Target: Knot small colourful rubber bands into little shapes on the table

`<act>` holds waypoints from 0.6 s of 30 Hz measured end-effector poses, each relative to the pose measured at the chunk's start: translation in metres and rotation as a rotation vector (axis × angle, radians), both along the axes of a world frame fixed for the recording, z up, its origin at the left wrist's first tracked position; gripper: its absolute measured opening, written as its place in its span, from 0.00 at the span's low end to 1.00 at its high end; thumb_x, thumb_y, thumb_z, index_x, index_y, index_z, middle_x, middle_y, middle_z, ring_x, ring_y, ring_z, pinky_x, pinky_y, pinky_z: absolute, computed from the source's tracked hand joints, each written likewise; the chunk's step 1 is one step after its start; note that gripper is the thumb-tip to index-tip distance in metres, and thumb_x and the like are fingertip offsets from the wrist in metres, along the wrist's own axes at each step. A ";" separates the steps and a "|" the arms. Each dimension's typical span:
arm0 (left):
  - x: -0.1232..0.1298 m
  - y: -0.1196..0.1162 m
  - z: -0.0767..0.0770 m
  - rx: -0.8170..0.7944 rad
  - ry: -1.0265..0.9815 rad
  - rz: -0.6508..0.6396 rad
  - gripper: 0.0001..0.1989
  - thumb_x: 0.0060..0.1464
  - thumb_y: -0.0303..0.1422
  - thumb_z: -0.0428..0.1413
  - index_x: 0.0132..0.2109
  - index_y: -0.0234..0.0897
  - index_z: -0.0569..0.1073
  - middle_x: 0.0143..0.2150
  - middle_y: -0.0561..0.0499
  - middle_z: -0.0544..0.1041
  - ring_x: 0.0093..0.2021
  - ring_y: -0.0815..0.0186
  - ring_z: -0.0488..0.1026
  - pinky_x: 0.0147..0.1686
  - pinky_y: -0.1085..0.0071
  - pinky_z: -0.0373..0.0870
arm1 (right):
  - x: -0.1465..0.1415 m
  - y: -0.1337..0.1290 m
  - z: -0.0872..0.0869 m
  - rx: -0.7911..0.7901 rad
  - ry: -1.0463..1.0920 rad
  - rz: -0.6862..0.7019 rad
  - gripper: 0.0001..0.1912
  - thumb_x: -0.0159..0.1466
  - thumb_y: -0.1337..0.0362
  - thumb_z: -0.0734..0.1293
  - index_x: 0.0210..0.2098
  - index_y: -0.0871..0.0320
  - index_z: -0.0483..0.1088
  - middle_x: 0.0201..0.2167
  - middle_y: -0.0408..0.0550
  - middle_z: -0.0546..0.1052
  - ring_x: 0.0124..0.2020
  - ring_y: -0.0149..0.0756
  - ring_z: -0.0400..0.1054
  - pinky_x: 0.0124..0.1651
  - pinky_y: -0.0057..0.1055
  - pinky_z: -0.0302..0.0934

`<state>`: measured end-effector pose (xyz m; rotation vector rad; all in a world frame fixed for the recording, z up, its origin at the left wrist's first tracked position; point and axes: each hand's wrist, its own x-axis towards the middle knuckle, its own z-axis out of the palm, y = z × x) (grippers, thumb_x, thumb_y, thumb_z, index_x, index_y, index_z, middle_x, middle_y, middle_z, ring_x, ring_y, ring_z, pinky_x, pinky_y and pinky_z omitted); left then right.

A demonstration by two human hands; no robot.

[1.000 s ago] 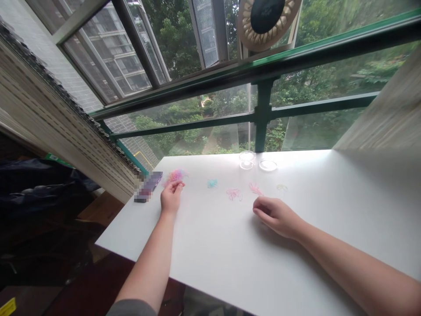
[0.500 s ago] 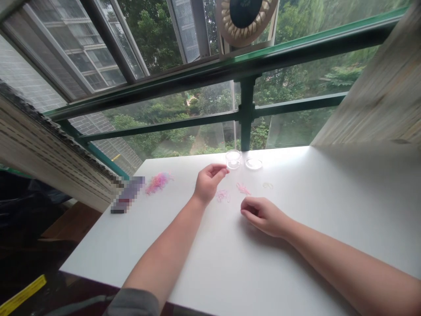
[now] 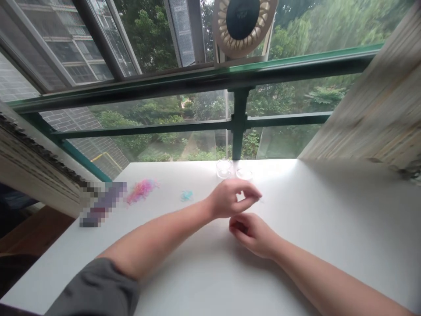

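Note:
My left hand point(image 3: 235, 198) reaches across to the right above the white table, thumb and index finger brought together in a pinch. By its fingertips a faint pale bit point(image 3: 262, 201) lies on the table; whether the fingers hold any of it is hidden. Just below, my right hand point(image 3: 255, 235) rests on its side with fingers curled closed, and its contents cannot be seen. Left of my left wrist is a small pile of light blue bands point(image 3: 187, 195). Farther left lies a bigger heap of pink and multicoloured bands point(image 3: 142, 190).
Behind my left hand, a clear round container point(image 3: 224, 168) and a clear round lid point(image 3: 244, 174) stand near the window edge of the white table point(image 3: 204, 267). A blurred-out purple item point(image 3: 104, 204) lies at the left edge. A fan point(image 3: 244, 26) stands at the window.
My left hand has swung right from near the clear container, now covering the spot where the pink bands lay. The blue pile has come into view. My right hand stays curled; the view has shifted.

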<state>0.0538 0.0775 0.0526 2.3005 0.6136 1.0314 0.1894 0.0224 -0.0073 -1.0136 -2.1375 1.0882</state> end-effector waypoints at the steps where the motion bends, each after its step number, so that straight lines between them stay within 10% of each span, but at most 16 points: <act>1: -0.013 -0.011 -0.006 -0.038 -0.006 0.047 0.06 0.51 0.27 0.54 0.35 0.35 0.75 0.30 0.49 0.77 0.30 0.69 0.72 0.32 0.74 0.67 | 0.000 0.000 -0.001 0.024 0.012 -0.004 0.05 0.58 0.70 0.58 0.25 0.57 0.59 0.19 0.39 0.62 0.21 0.26 0.52 0.24 0.25 0.48; 6: -0.063 -0.050 -0.036 -0.138 0.003 0.324 0.04 0.51 0.27 0.54 0.34 0.37 0.74 0.28 0.50 0.77 0.29 0.68 0.71 0.31 0.71 0.67 | -0.001 0.001 -0.001 0.028 0.019 0.025 0.05 0.59 0.69 0.58 0.27 0.57 0.59 0.20 0.39 0.62 0.22 0.26 0.53 0.26 0.24 0.50; 18: -0.073 -0.054 -0.049 -0.116 0.164 0.249 0.04 0.51 0.26 0.55 0.34 0.37 0.74 0.29 0.52 0.76 0.30 0.70 0.72 0.34 0.73 0.67 | -0.001 0.001 0.003 0.018 0.071 0.014 0.02 0.60 0.68 0.61 0.30 0.59 0.63 0.21 0.39 0.65 0.22 0.25 0.56 0.26 0.23 0.53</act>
